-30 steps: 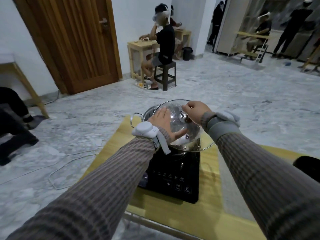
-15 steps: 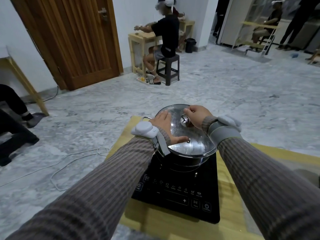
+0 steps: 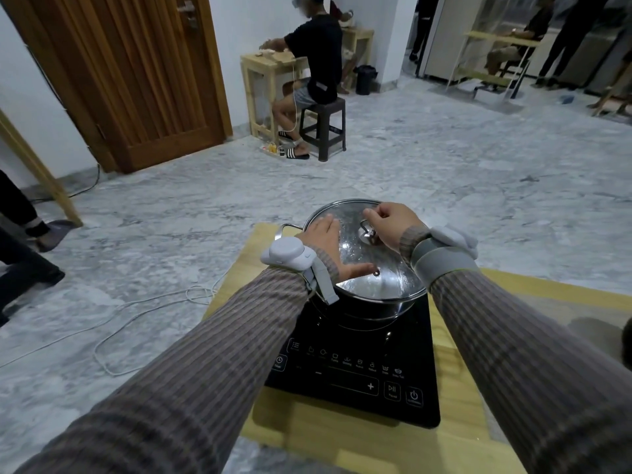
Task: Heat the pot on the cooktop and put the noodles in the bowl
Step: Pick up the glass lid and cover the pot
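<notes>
Pot (image 3: 362, 307) (round steel) under domed glass lid (image 3: 376, 282), hands touching.

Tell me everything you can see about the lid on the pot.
The lid is round, domed glass with a metal rim, a metal knob at its middle and a small vent hole near the front. It sits closed on the steel pot on the cooktop. The left hand rests flat on it; the right hand holds the knob.
</notes>
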The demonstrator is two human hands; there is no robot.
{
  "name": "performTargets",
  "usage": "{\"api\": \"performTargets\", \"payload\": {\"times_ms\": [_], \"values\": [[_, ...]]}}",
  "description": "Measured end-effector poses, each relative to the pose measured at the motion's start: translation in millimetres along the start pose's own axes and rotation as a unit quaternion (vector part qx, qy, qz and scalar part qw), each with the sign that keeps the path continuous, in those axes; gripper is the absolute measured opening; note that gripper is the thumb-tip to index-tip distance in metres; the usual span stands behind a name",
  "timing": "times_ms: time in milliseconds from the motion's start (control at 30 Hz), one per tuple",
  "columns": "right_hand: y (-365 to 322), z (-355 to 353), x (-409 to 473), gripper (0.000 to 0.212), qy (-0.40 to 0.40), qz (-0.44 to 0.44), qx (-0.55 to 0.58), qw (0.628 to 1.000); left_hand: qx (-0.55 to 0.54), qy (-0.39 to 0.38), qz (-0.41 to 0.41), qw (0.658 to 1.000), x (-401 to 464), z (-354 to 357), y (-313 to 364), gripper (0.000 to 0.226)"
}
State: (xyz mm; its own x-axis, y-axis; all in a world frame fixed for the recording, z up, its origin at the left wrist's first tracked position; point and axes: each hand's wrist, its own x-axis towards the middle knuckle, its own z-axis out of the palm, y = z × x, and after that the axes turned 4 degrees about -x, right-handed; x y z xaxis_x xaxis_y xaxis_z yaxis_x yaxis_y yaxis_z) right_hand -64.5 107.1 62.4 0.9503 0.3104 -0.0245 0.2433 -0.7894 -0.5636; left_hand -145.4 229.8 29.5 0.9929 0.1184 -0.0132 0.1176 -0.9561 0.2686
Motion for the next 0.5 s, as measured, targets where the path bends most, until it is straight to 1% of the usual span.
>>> {"api": "performTargets", "payload": {"times_ms": [133,233,367,500], "values": [[0,-2,-7,0.025,0.018,-0.001,-0.005,1.0,0.013,0.003,0.013,1.0,-3,1,0,0.113],[3,-4,-18,0.03,0.027,0.003,-0.021,0.999,0.014,0.005,0.02,1.0,-7,2,0,0.107],[9,-6,-36,0.036,0.043,0.001,-0.1,0.994,0.02,0.006,0.011,1.0,-15,2,3,0.096],[16,-7,-59,0.038,0.031,0.005,-0.146,0.989,0.017,0.003,0.006,1.0,-25,2,8,0.087]]}}
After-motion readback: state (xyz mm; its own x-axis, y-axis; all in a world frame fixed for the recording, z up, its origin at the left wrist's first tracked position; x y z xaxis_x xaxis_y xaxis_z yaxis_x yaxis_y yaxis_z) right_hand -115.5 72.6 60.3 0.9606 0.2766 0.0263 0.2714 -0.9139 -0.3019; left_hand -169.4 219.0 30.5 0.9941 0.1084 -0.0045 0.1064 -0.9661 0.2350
